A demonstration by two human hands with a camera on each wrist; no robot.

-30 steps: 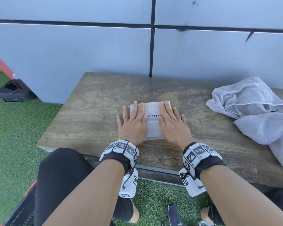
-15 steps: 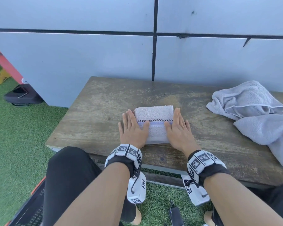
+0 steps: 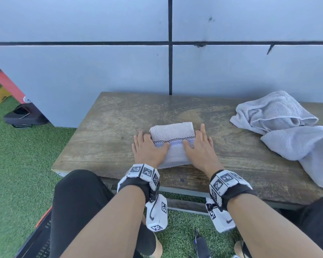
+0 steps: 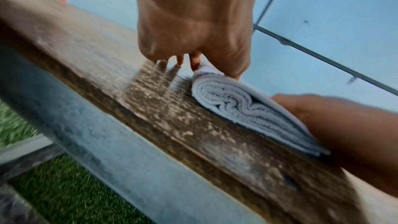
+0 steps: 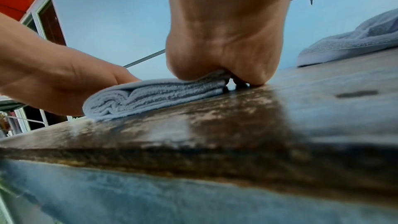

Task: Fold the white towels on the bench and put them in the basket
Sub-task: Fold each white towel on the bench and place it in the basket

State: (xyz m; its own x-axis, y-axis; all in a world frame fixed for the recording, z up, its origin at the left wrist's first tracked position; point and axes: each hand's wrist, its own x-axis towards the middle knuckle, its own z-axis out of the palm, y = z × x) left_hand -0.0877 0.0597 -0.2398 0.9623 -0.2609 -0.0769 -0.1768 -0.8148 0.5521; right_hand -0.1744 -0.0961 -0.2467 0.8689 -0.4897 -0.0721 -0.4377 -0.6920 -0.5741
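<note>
Both hands have slid outward off the top of the towel (image 3: 171, 140) to its two short sides since a second ago, so its checked stripe now shows whole; we see the towel folded into a thick pad at centre frame in the head view, lying flat on the bench (image 3: 104, 138). Our left hand (image 3: 147, 148) flanks its left side, fingers straight and flat on the wood, thumb laid across the towel's near corner; our right hand (image 3: 199, 146) mirrors it on the right, fingers straight, thumb over the stripe; neither hand is closed round the cloth. From the left wrist view the towel (image 4: 243, 108) shows its stacked layers end-on, and the right wrist view shows the towel (image 5: 155, 94) pressed under the heel of the palm.

We judge the pad light, soft and springy; its layers will slump or fan open if lifted by one edge, so we would take it from both short sides, fingers slid beneath and thumbs on top, squeezing gently.

Outward, at right of frame, two unfolded towels (image 3: 280, 116) lie rumpled on the bench, well apart from the pad; grass (image 3: 17, 164) spreads at lower left; an orange ladder (image 3: 6, 79) leans at the left edge; a grey wall (image 3: 101, 71) fills the top; we see no basket.
</note>
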